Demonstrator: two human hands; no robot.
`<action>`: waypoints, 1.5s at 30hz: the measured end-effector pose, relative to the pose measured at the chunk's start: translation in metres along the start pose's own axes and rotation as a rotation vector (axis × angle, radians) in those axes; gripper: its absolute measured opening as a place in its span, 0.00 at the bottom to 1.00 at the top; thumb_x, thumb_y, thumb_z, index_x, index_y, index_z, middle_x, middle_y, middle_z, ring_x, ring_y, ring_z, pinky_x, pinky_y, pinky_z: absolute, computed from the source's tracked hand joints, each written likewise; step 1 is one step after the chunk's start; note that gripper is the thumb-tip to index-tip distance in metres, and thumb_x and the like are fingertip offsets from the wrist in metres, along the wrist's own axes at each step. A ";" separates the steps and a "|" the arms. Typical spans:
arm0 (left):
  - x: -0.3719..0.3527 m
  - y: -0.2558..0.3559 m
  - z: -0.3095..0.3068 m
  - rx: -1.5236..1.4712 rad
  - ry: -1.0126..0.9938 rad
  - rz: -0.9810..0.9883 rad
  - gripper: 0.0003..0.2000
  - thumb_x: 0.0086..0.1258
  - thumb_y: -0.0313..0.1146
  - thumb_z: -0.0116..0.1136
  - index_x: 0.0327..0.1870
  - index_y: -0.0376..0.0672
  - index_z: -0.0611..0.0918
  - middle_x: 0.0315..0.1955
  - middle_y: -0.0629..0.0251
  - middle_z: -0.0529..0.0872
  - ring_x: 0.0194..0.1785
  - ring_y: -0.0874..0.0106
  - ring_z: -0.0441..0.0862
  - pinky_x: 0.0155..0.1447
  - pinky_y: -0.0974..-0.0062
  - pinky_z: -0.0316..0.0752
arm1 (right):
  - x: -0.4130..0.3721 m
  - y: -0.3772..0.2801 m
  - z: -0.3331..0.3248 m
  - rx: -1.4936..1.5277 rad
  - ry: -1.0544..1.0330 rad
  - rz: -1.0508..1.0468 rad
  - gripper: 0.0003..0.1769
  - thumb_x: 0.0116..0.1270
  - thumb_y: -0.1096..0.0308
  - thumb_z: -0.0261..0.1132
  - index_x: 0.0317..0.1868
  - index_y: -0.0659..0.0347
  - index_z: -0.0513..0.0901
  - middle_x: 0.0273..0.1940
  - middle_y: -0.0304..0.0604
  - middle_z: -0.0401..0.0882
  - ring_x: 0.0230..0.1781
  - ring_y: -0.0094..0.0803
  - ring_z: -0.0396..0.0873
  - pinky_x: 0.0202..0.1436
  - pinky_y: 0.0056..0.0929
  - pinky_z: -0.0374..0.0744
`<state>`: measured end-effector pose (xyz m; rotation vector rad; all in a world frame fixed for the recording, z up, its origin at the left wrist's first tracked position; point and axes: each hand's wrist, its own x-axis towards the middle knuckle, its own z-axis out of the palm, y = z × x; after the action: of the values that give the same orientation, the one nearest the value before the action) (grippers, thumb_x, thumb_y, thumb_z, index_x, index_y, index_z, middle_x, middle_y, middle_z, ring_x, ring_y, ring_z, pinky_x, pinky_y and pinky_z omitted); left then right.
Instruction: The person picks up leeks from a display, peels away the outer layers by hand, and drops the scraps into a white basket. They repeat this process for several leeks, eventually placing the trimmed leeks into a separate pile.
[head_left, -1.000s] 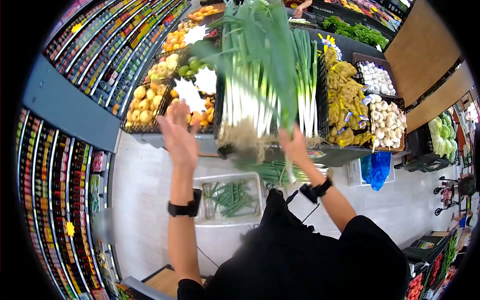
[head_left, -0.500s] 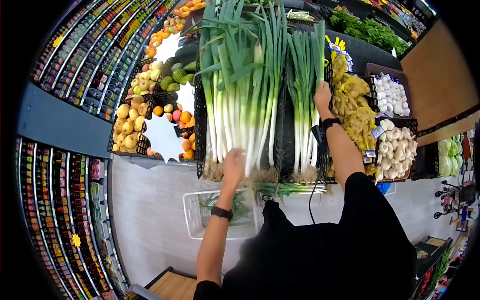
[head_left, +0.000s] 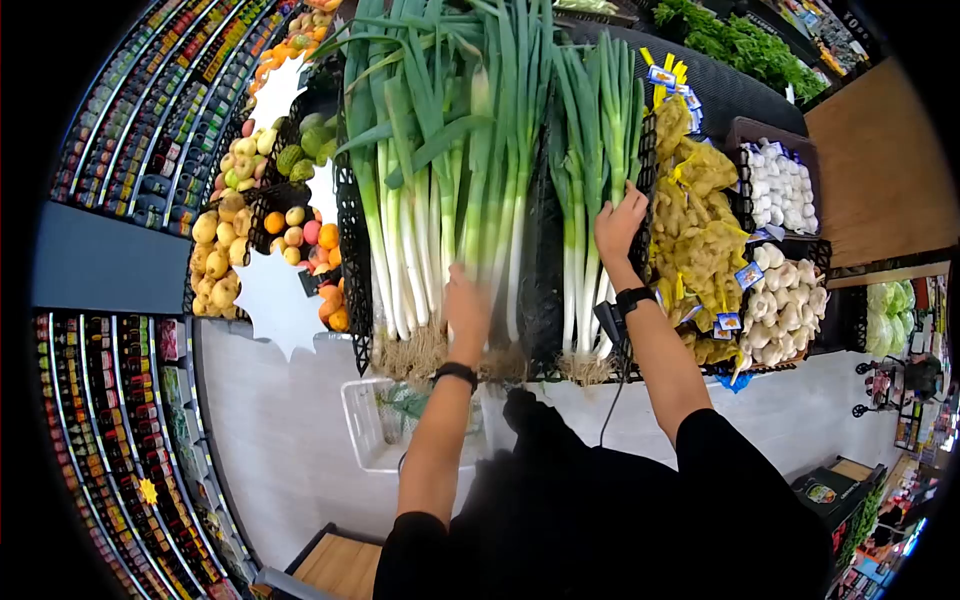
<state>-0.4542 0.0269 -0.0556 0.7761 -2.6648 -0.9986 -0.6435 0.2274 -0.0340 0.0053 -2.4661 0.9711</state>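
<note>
Left hand lies on the white stems of the big pile of leeks. Its fingers dip in between them, so I cannot tell if it grips. Right hand rests flat and open on the small pile of leeks. Both piles lie with roots at the front (maybe so they look neat) in black crates. Yellow net bags sit just beside.

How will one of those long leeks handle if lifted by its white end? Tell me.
The leeks look stiff in their thick white shanks, but the long green tops would probably droop. Round, it may roll if pushed.
</note>
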 end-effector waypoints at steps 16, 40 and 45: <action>-0.086 0.000 -0.075 -0.444 -0.271 -0.240 0.15 0.73 0.38 0.54 0.50 0.36 0.78 0.32 0.46 0.84 0.38 0.50 0.83 0.43 0.55 0.74 | -0.072 -0.164 0.003 1.530 -0.989 0.956 0.20 0.66 0.69 0.68 0.53 0.67 0.71 0.50 0.51 0.78 0.41 0.42 0.82 0.48 0.40 0.82; -0.328 -0.137 -0.163 -0.438 -0.386 -0.365 0.11 0.68 0.31 0.57 0.48 0.38 0.74 0.26 0.47 0.80 0.31 0.49 0.79 0.35 0.61 0.73 | -0.082 -0.175 0.055 1.346 -1.178 0.930 0.23 0.60 0.60 0.74 0.53 0.59 0.80 0.44 0.41 0.84 0.45 0.37 0.84 0.51 0.43 0.83; -0.361 -0.154 -0.180 -0.383 -0.384 -0.343 0.12 0.62 0.29 0.58 0.46 0.38 0.75 0.29 0.45 0.80 0.34 0.46 0.80 0.39 0.61 0.74 | -0.117 -0.195 0.044 1.213 -1.395 0.895 0.23 0.58 0.65 0.75 0.53 0.60 0.82 0.44 0.42 0.85 0.44 0.36 0.84 0.53 0.41 0.82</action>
<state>-0.0240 0.0220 -0.0195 1.0599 -2.5414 -1.8444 -0.5254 0.0339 0.0115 -0.0315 -2.1619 3.6753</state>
